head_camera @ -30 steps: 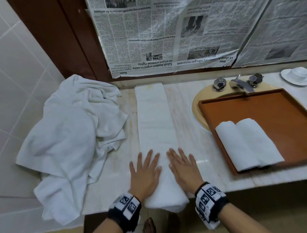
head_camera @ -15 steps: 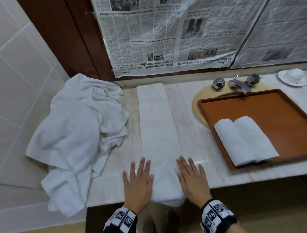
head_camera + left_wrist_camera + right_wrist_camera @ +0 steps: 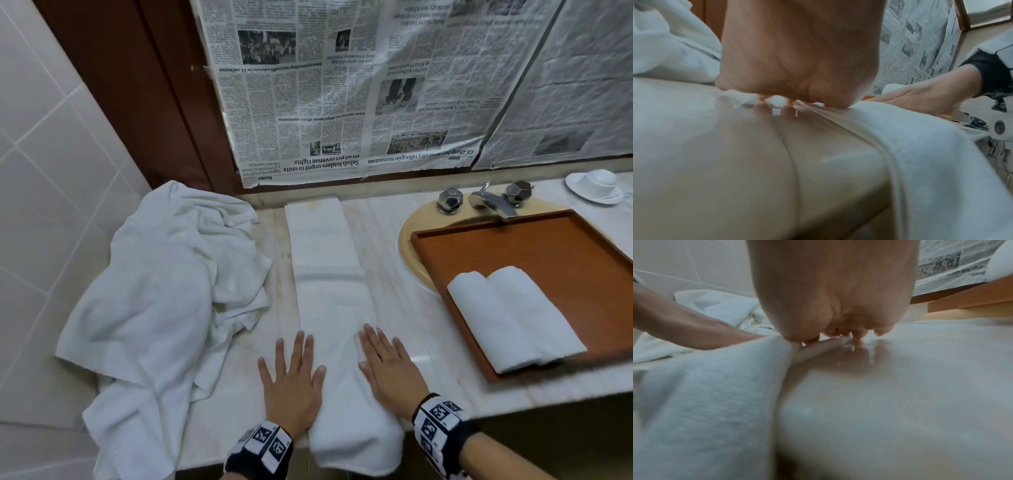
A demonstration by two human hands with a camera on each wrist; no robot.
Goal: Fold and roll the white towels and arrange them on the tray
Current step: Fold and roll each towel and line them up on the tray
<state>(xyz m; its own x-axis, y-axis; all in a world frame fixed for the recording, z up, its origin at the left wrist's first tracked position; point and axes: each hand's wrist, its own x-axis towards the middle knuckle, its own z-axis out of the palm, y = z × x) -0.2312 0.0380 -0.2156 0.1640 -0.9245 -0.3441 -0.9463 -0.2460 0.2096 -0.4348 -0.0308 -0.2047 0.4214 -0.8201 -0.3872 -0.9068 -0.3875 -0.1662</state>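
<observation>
Two rolled towels point(image 3: 513, 318) lie on the tray point(image 3: 565, 250); one folded strip point(image 3: 329, 274) overhangs the counter point(image 3: 404, 274) edge. Left hand point(image 3: 291, 380) and right hand point(image 3: 390, 370) lie flat, fingers spread, flanking the strip's sides. A crumpled pile point(image 3: 164, 291) lies left.

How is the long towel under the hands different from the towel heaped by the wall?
The folded towel lies flat as a narrow strip across the counter, its near end hanging over the edge; the crumpled towel is bunched and unfolded. Both hands, left hand and right hand, press beside the strip; nothing touches the heap. Both are white.
</observation>
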